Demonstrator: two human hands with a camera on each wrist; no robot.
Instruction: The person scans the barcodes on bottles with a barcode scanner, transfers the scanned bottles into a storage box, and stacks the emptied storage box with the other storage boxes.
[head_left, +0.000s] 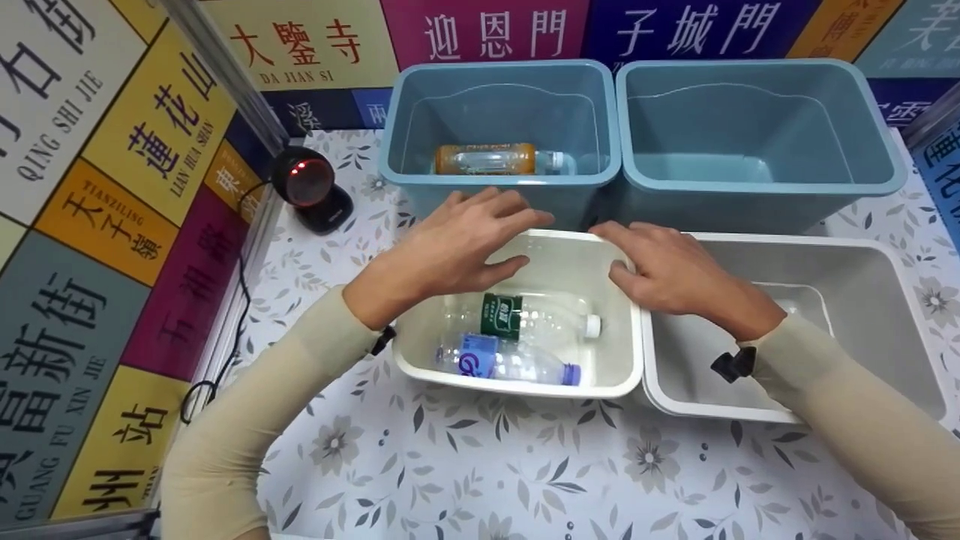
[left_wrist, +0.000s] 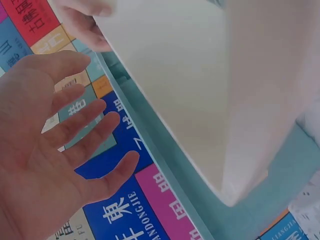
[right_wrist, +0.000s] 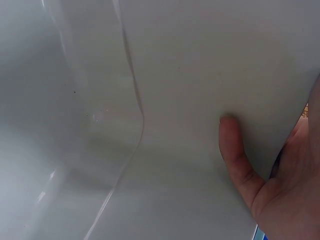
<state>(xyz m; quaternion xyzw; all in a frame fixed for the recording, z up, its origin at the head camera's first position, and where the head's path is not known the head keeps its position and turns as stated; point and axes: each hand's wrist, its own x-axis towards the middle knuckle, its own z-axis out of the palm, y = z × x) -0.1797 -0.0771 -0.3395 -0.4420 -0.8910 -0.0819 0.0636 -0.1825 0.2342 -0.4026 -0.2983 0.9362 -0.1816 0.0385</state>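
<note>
My right hand [head_left: 664, 266] grips the rim of the left white bin [head_left: 517, 388] at its back right corner. In the right wrist view its thumb [right_wrist: 234, 145] lies against the bin's inner wall. Above the back left of this bin hovers my left hand [head_left: 465, 244], and the left wrist view shows its fingers [left_wrist: 85, 132] spread with nothing between them. Two clear plastic bottles lie on their sides inside the bin: a green-labelled bottle [head_left: 501, 315] with a white cap, and in front of it a blue-labelled bottle [head_left: 478, 357] with a purple cap.
Behind stand two blue bins; the left blue bin [head_left: 501, 180] holds an orange-labelled bottle [head_left: 487, 160], beside the right blue bin [head_left: 757, 187]. A second white bin [head_left: 892, 330] adjoins on the right. A black scanner [head_left: 311, 187] with a cable stands left, near the patterned wall.
</note>
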